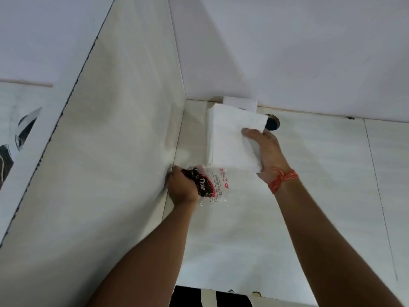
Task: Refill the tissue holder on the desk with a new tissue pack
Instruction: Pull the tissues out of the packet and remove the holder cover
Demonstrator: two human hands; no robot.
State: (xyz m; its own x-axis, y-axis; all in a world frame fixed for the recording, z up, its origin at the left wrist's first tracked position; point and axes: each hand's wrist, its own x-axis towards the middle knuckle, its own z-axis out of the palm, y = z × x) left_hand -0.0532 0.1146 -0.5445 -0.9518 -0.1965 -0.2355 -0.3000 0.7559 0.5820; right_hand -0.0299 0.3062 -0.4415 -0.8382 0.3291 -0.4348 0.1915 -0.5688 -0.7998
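Observation:
My right hand [266, 151] grips a thick stack of white tissues [232, 138] by its right edge, thumb on top, holding it over the back of the desk. The stack is out of its wrapper. My left hand [181, 187] is closed on the clear plastic wrapper [212, 185] with red and dark print, pressed near the left partition. A white tissue holder [241, 103] stands against the back wall, mostly hidden behind the tissue stack.
A pale desk [321, 173] fills the corner, with a tall partition panel [110, 129] on the left and a white wall behind. A round dark cable hole [274, 123] sits just right of the tissues. The desk's front edge runs along the bottom.

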